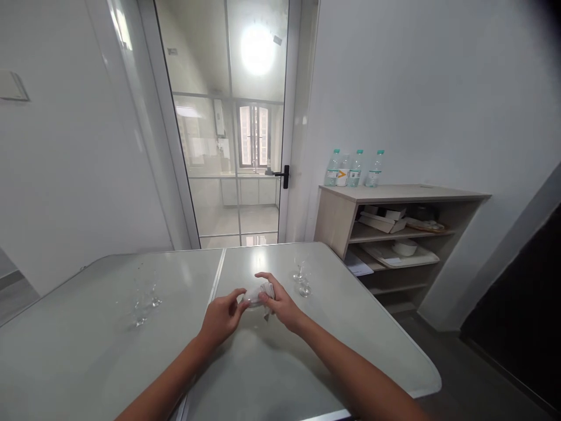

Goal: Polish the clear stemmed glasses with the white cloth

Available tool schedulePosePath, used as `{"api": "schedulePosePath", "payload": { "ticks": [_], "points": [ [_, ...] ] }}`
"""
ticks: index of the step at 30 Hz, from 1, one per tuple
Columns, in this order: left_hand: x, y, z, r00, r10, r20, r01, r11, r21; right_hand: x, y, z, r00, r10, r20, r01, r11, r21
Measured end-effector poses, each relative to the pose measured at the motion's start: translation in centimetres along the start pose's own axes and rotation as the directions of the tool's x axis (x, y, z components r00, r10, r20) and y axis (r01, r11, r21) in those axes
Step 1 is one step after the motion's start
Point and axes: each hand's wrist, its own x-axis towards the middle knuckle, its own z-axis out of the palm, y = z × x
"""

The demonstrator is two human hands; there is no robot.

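Over the middle of the table, my left hand [222, 316] pinches one end of a small clear glass [251, 297] between thumb and fingers. My right hand [284, 307] is closed around a pale cloth [266, 289] pressed against the glass's other end, its index finger stretched out. A corner of the cloth hangs below the right hand. The glass lies sideways, and the cloth hides part of it. To the right stand clear stemmed glasses [304, 287]. More clear stemmed glasses [139, 313] stand on the left; their outlines are faint.
The pale glossy table [254, 374] has a light seam between its halves. Behind it is a glass door [210, 216] with a black handle. At the right, a wooden shelf unit [335, 219] carries plastic bottles [374, 171] and a white cup [342, 177], with trays and boxes inside.
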Motion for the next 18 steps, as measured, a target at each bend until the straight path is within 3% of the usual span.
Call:
{"api": "schedulePosePath", "payload": {
  "ticks": [2, 5, 7, 9, 11, 13, 15, 18],
  "points": [
    [0.4, 0.0, -0.5, 0.986, -0.127, 0.105, 0.149, 0.958, -0.247, -0.4, -0.5, -0.9, 0.979, -0.076, 0.191, 0.113, 0.975, -0.19],
    [1.0, -0.6, -1.3, 0.896, -0.212, 0.391, 0.388, 0.801, -0.456, -0.7, -0.8, -2.0, 0.882, -0.091, 0.462, 0.305, 0.859, -0.412],
    [1.4, -1.2, -1.7, 0.84, -0.21, 0.5, 0.469, 0.744, -0.476, -0.7, -0.9, -2.2, 0.837, -0.041, 0.546, 0.327, 0.837, -0.438],
    [1.6, -1.7, -2.1, 0.826, -0.225, 0.517, 0.487, 0.747, -0.454, -0.7, -0.9, -1.8, 0.844, 0.012, 0.536, 0.253, 0.873, -0.417],
    [1.6, -1.8, -2.2, 0.858, -0.23, 0.459, 0.43, 0.81, -0.399, -0.7, -0.9, -1.3, 0.89, 0.046, 0.454, 0.112, 0.942, -0.316],
    [1.3, -1.5, -2.1, 0.93, -0.193, 0.313, 0.292, 0.905, -0.309, -0.6, -0.8, -0.7, 0.941, 0.085, 0.328, -0.056, 0.994, -0.096],
    [0.7, -0.9, -1.8, 0.987, -0.092, 0.134, 0.112, 0.982, -0.15, -0.4, -0.3, -0.2, 0.967, 0.173, 0.188, -0.202, 0.968, 0.15],
    [-0.1, -0.1, -1.1, 0.999, 0.046, -0.021, -0.045, 0.996, 0.072, 0.0, 0.3, 0.0, 0.951, 0.304, 0.06, -0.307, 0.899, 0.312]
  ]
}}
